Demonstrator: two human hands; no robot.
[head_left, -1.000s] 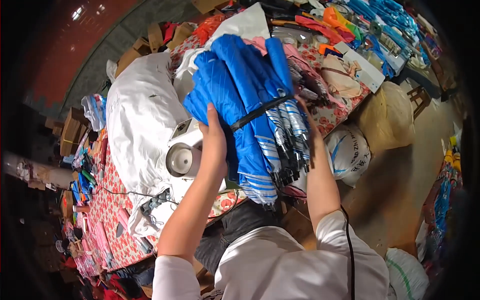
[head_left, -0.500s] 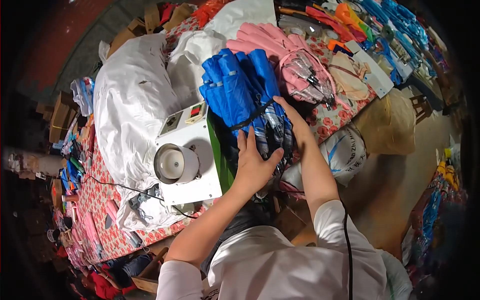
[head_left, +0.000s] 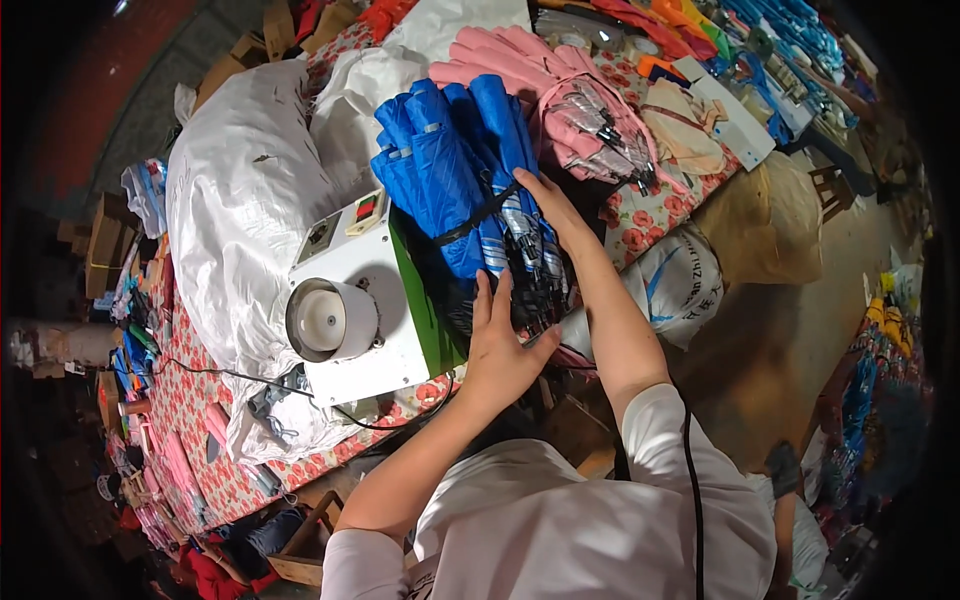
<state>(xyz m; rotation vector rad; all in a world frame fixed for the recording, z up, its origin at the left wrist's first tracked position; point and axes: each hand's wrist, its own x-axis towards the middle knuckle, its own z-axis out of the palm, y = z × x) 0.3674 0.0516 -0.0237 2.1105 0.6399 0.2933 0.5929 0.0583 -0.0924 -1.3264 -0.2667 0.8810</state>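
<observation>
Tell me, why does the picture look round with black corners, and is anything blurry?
In the head view, the fisheye lens bends the table edge and leaves a dark rim all round; the blue umbrellas, the left hand and the right hand in the middle look sharp and brightly lit, while things near the rim go dim and smeared.
</observation>
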